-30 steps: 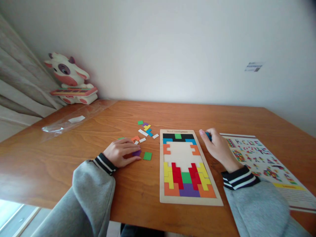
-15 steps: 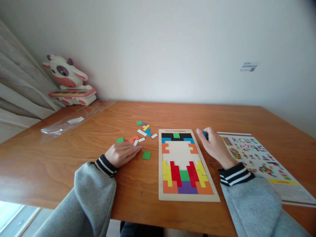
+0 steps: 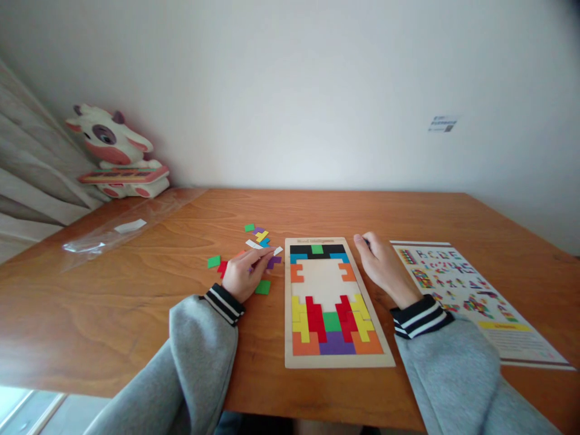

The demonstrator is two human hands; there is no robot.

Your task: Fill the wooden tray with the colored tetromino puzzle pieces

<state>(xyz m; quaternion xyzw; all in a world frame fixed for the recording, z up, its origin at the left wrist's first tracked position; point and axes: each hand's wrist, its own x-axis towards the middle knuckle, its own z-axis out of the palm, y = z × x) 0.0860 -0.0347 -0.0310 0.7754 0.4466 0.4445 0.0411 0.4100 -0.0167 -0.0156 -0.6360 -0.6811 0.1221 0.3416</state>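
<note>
My left hand reaches over loose puzzle pieces left of the wooden puzzle board. Its thumb and fingertips are pinched together at a small white puzzle piece. Just below the thumb lies a purple puzzle piece; other pieces are partly covered by the hand. Right of the board, my right hand is closed, with only a dark sliver of its blue piece showing. The puzzle board has coloured pieces along its top, sides and bottom, around a bare pale middle.
Green, red and yellow pieces lie scattered near my left hand. A printed pattern sheet is at the right, partly under my right sleeve. A clear plastic bag and a toy cow with a keyboard stand at the back left.
My left hand has moved right and its fingers have come together at the white piece. The purple piece now shows farther right. My right hand has turned slightly, hiding more of the blue piece.
</note>
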